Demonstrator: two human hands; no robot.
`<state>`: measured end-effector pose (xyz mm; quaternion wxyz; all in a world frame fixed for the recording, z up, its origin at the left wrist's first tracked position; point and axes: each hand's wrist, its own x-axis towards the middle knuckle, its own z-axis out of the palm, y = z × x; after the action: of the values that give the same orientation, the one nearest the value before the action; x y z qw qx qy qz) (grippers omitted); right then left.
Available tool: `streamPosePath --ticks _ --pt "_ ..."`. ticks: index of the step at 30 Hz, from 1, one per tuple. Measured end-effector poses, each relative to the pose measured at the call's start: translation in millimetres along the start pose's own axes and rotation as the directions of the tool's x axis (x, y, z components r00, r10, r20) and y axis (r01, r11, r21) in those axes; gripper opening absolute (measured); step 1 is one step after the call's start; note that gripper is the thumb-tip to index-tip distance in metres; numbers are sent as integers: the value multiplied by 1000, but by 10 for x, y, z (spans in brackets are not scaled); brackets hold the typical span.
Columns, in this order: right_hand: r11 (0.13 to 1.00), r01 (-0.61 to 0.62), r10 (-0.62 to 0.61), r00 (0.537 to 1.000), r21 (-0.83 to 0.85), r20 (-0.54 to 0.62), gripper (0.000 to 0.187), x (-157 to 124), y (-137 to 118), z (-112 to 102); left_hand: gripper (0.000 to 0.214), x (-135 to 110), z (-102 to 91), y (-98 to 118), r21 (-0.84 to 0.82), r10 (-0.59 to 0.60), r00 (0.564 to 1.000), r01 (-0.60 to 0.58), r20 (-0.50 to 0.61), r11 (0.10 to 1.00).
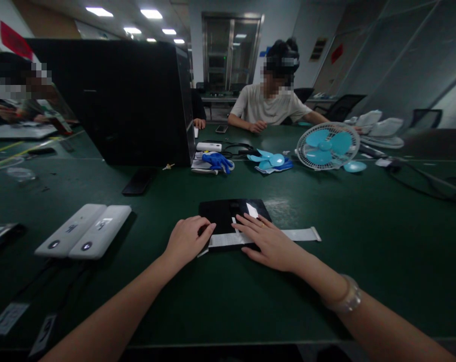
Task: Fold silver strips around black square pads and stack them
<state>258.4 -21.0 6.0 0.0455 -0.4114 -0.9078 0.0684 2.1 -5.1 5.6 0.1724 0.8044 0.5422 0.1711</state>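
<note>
On the near middle of the table [212, 301], the right hand [269, 240] lies spread over a white ribbon cable [301, 235], seemingly steadying it across a black panel [217, 212]; the left hand [188, 237] curls at the cable's left end, whether pinching I can't tell.

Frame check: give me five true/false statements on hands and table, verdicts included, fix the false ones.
1. A white strip lies across a flat black item. True.
2. The right hand is curled into a fist. False: the right hand is open, fingers extended over the strip.
3. The left wrist wears a bracelet. False: the bracelet is on the right wrist.
4. Two white devices lie side by side, left of the left hand. True.
5. The fan stands left of the big black box. False: the fan is to its right.
</note>
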Motion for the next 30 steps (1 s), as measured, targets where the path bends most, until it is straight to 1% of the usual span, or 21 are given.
streamPosePath --ticks 3,6,9,12,16,21,24,26,28,30 --pt "1000 -3 3 1000 -14 -3 65 -2 -1 8 40 6 3 -4 2 13 1000 -13 -12 1000" --pt "999 -1 1 1000 -35 -14 65 -3 6 22 43 8 6 -14 1 30 998 -30 -64 1000" --pt "998 -11 10 1000 -57 -25 66 -2 33 34 46 5 7 -29 -21 20 994 -22 -109 1000" --pt "995 -43 41 999 -87 -21 67 -4 105 38 50 -2 0 -39 -58 2 993 -9 -115 998" --pt "988 -101 98 995 -119 -35 69 -26 296 42 52 -7 -14 -51 -79 -13 995 5 -100 997" --pt "954 -230 229 973 -191 -29 70 -103 688 24 50 -2 -22 -75 -77 -16 997 11 -75 997" --pt "916 -334 337 941 -222 -22 71 -209 1018 3 48 -2 -20 -82 -73 -15 999 11 -49 997" --pt "876 -421 428 904 -235 -23 72 -322 1284 -9 47 -6 -19 -83 -70 -7 999 4 -40 998" --pt "817 -525 533 845 -237 -33 71 -472 1572 -25 47 -12 -20 -80 -71 2 999 -4 -37 997" --pt "750 -622 629 776 -227 -48 71 -654 1856 -54 46 -18 -23 -74 -74 3 1000 -5 -26 997"
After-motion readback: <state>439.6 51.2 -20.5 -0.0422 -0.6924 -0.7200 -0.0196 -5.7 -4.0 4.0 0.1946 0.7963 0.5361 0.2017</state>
